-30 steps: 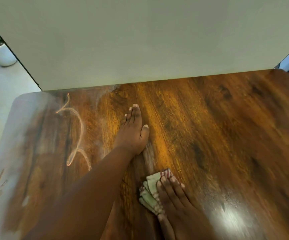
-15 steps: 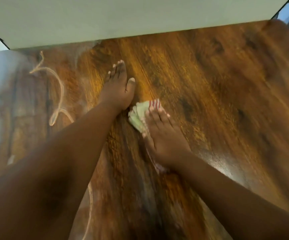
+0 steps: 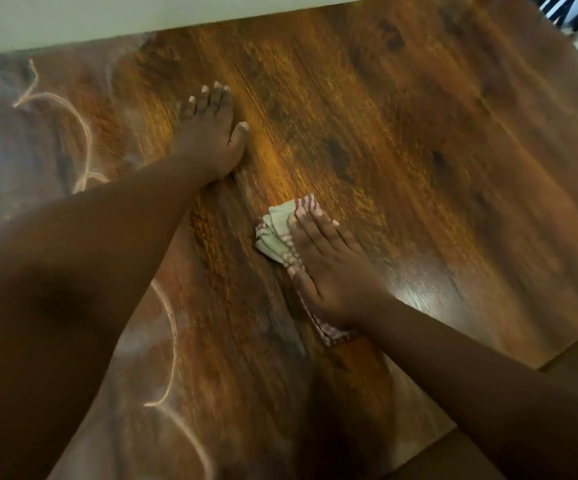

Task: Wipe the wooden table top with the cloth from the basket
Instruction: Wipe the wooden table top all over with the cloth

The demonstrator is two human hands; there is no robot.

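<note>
The right hand (image 3: 332,271) lies flat on the cloth (image 3: 277,233), pressing it onto the desk (image 3: 419,133) near the middle of the top. Its fingers (image 3: 310,233) are straight and close together, not curled round the fabric. The cloth is a folded, pale green piece with red-and-white stripes; its folds stick out past the fingertips and to their left, and a striped end shows from under the wrist toward the near edge.

The left hand (image 3: 211,133) rests palm-down on the bare wood, farther toward the far edge and to the left of the cloth, well apart from it. Its fingers (image 3: 216,102) are straight and together, the thumb set out a little to the right, and it holds nothing.

The desk is dark brown wood with strong grain. A bright patch of glare (image 3: 419,289) sits just right of the right hand. The left part of the top looks hazy and grey, with thin pale curling lines (image 3: 83,133) across it. A pale wall (image 3: 142,15) runs along the far edge. The picture is blurred by motion.
</note>
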